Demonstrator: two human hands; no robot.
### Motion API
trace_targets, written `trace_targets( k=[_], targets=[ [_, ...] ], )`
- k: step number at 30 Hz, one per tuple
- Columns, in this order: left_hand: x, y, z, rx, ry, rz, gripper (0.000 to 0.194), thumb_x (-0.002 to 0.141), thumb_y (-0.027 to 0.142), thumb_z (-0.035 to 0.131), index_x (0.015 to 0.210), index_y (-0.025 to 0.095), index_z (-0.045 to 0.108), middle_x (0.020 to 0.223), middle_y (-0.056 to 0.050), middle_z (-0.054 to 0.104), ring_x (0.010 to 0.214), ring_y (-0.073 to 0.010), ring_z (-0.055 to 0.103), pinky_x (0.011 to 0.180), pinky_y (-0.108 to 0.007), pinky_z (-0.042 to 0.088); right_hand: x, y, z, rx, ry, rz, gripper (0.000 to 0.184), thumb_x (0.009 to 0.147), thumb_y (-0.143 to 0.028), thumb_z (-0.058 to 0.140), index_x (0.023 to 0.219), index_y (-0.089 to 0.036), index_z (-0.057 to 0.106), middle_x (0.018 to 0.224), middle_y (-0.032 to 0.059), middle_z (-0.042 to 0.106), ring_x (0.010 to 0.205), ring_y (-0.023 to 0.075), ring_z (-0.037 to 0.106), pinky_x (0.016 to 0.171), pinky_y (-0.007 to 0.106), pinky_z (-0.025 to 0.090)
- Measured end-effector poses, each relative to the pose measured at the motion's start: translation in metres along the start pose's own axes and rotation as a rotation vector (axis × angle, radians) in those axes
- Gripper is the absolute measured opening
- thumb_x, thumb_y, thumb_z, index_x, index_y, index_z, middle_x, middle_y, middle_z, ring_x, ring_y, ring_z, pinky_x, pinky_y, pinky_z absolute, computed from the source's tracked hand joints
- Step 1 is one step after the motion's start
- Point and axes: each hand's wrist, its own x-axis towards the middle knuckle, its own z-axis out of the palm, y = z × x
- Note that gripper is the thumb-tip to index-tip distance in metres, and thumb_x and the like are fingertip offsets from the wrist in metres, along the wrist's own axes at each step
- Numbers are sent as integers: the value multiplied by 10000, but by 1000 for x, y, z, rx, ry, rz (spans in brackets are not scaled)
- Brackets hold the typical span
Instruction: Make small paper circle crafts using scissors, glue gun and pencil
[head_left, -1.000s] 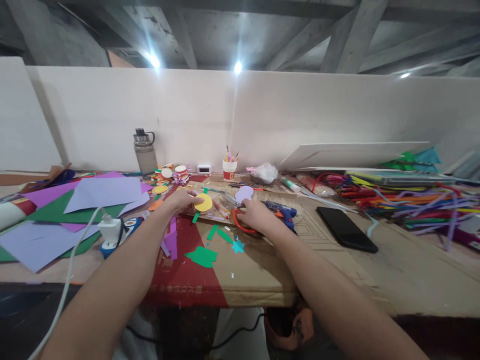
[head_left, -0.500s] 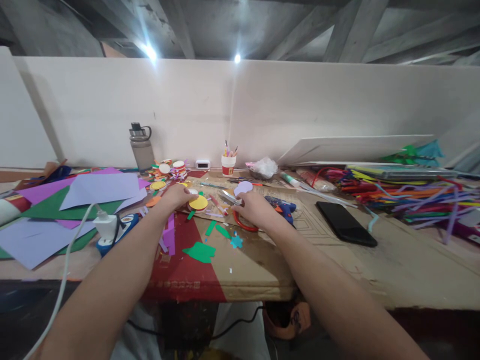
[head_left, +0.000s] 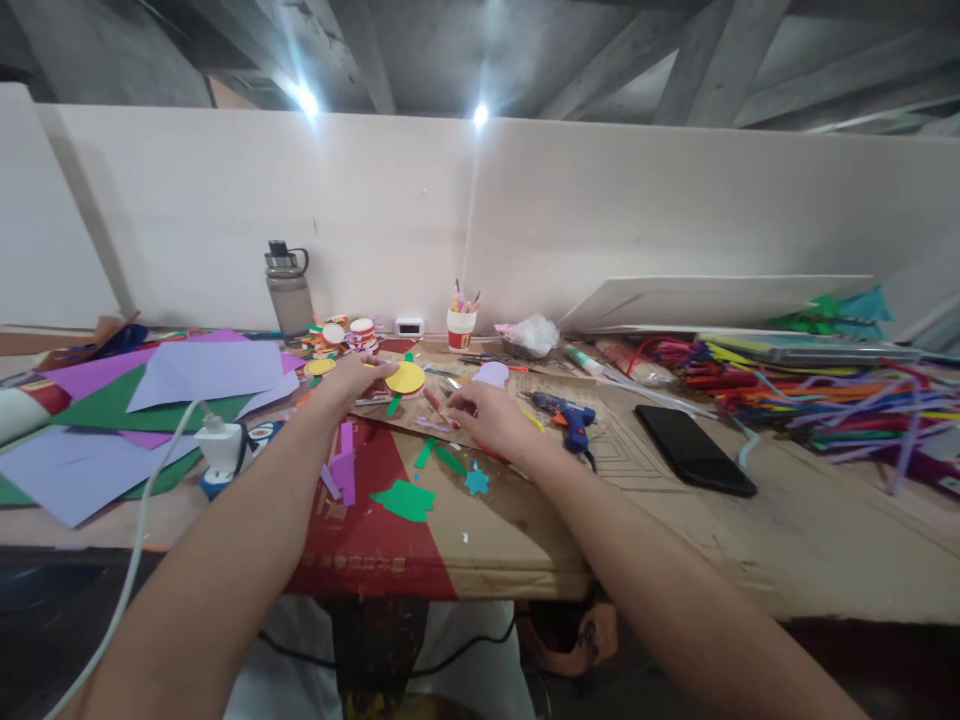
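My left hand (head_left: 355, 378) pinches the left edge of a yellow paper disc (head_left: 406, 377). A lighter layer shows under its rim, and green bits stick out above and below. My right hand (head_left: 486, 418) is to the right of the disc with bent fingers drawn together; what they hold, if anything, is unclear. Close to those fingertips lies a slim reddish stick (head_left: 435, 406). Scissors are mostly hidden by this hand: a blade tip (head_left: 453, 383) shows beyond it and part of a red handle below. A lilac paper disc (head_left: 491, 374) is just behind it.
Green paper scraps (head_left: 406, 500) and a blue star (head_left: 476, 480) lie in front. At right are a blue glue gun (head_left: 576, 425), a phone (head_left: 694, 450) and colourful pipe cleaners (head_left: 817, 390). Paper sheets (head_left: 206, 375), a charger (head_left: 219, 445) and a bottle (head_left: 289, 300) stand left.
The yellow disc has moved slightly right and up with my left hand. My right hand has shifted a little left and lower, its fingers off the scissor blades, uncovering more of the glue gun.
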Motion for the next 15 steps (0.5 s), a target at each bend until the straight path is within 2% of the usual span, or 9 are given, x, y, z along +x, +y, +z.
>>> trace_targets(
  k=[3,5,7,10,15],
  targets=[
    [2,-4,-1,131,45,33,348,492,321,861,718,183,635,530,-1,611,470,-134,531,453,-231,344,0,0,13,-71,-49,-122,185,880,-283,604,972,-160,707,950,76,641,865,159,568,769,257,422],
    [2,-5,-2,206,89,61,337,484,313,861,709,188,644,511,-1,600,470,-145,534,452,-239,339,-1,-2,20,-148,-86,-155,186,876,-296,612,979,-172,705,1006,92,622,935,180,564,817,276,432],
    [0,-3,-1,240,111,77,325,488,313,858,699,187,647,500,2,589,469,-148,531,451,-243,335,-1,-5,26,-225,-110,-124,171,871,-290,616,959,-173,705,1036,107,616,967,197,560,843,292,437],
    [-6,2,1,166,110,113,294,534,324,837,693,176,639,535,-1,607,495,-142,549,461,-235,353,-1,-9,30,-289,-136,-58,171,883,-283,591,905,-156,704,1032,126,627,956,211,569,833,302,443],
    [-11,9,3,104,120,148,297,612,387,794,745,162,652,575,-13,630,520,-131,567,460,-217,364,-2,-10,32,-225,-125,-54,142,873,-212,563,857,-164,696,982,101,649,919,189,592,799,276,433]
  ],
)
